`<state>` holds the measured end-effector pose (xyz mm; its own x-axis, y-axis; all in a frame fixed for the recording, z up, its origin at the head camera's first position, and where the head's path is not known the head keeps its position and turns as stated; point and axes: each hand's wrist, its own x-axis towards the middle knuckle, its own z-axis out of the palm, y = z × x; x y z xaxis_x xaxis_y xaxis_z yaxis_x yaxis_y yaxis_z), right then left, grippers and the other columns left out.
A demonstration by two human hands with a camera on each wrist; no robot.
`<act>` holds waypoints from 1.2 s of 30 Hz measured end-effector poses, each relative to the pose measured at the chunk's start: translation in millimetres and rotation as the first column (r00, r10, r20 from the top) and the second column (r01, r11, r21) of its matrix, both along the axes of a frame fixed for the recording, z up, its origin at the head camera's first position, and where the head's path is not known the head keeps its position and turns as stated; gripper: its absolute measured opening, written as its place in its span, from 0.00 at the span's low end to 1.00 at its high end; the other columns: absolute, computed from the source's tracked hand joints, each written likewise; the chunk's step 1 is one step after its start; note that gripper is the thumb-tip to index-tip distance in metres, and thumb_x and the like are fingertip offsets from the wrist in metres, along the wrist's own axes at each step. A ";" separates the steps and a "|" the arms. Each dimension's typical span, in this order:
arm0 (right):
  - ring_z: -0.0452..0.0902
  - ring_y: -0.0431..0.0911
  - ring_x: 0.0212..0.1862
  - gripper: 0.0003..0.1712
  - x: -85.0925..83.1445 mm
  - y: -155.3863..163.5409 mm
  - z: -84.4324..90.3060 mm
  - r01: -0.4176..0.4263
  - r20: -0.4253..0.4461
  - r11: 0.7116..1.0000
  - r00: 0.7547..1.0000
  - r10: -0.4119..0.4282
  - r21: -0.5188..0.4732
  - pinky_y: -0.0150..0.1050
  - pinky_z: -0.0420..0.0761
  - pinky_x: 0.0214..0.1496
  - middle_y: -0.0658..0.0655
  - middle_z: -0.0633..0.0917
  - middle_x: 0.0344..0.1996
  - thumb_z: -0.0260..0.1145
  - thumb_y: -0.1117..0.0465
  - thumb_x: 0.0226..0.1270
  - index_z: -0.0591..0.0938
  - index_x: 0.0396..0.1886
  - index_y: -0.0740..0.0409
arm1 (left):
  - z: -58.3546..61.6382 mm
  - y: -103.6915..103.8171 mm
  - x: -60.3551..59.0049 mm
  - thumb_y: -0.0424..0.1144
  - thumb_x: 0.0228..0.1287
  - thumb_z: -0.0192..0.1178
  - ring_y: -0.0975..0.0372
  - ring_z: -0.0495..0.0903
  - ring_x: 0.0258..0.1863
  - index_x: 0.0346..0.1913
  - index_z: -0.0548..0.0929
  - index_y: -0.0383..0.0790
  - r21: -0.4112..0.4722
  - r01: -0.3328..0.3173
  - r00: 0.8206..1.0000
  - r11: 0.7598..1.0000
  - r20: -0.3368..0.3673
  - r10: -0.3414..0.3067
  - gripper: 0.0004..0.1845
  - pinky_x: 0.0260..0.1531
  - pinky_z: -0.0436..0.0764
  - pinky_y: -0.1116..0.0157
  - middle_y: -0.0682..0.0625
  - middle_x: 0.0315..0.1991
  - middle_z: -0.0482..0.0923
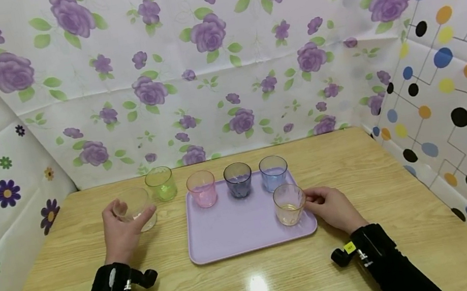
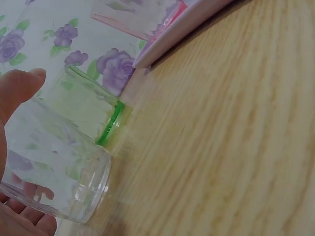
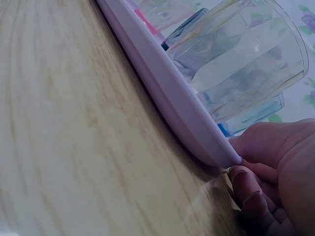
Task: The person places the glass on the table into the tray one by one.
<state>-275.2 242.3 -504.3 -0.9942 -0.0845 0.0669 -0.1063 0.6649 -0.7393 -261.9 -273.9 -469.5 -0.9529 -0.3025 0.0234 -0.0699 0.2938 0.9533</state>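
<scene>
**Clear glass in the left hand, off the tray's left edge**

The clear glass (image 1: 136, 209) stands upright on the wooden table (image 1: 412, 218), its long axis vertical, mouth up. The left hand (image 1: 122, 232) wraps it from the near side: thumb on the glass's right flank, fingers curling round the far left, so the glass sits just beyond the palm. The left wrist view shows the same hold, the thumb tip (image 2: 22, 83) over the wall and fingers under the base end. This hand is far nearer to it than the other.

Just past the glass, up and to the right of the hand, is the green glass (image 1: 160, 183), also on the bare table, close beside the clear one; whether they touch cannot be told. Further right of the hand lies the lilac tray (image 1: 235, 238), its left rim near but apart from the clear glass. On it a pink glass (image 1: 201, 188), a dark blue glass (image 1: 238, 179) and a light blue glass (image 1: 273, 172) stand in a row along the far edge.

The amber glass (image 1: 289, 204) stands upright at the tray's right edge. The right hand (image 1: 334, 207) rests on the table immediately right of it, fingertips at the glass and tray rim, fingers loosely bent; whether they actually grip the glass cannot be told.
</scene>
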 end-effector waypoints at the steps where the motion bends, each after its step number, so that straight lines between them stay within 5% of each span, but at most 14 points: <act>1: 0.82 0.43 0.46 0.22 0.1 -0.1 0.1 -0.005 -0.003 1.000 1.000 0.005 -0.001 0.35 0.79 0.51 0.54 0.90 0.46 0.74 0.54 0.78 0.89 0.65 0.59 | -1.1 0.0 0.2 0.50 0.70 0.77 0.43 0.54 0.87 0.90 0.38 0.41 -0.005 0.002 1.000 1.000 0.000 -0.002 0.64 0.83 0.63 0.44 0.35 0.89 0.48; 13: 0.81 0.42 0.46 0.22 0.7 -2.0 3.9 -0.001 0.012 1.000 1.000 0.001 0.004 0.37 0.80 0.52 0.54 0.90 0.47 0.73 0.54 0.78 0.88 0.66 0.58 | -6.5 1.7 1.2 0.42 0.75 0.73 0.40 0.54 0.86 0.90 0.40 0.36 -0.015 0.024 1.000 1.000 -0.012 -0.024 0.58 0.84 0.60 0.43 0.34 0.88 0.52; 36: 0.81 0.43 0.46 0.23 1.8 -0.8 4.1 0.001 0.017 1.000 1.000 -0.001 -0.005 0.38 0.80 0.53 0.54 0.90 0.46 0.73 0.55 0.78 0.88 0.65 0.60 | -2.6 6.6 -0.4 0.43 0.75 0.73 0.39 0.56 0.85 0.89 0.42 0.36 -0.011 0.005 0.999 1.000 0.034 -0.005 0.56 0.84 0.61 0.43 0.33 0.86 0.54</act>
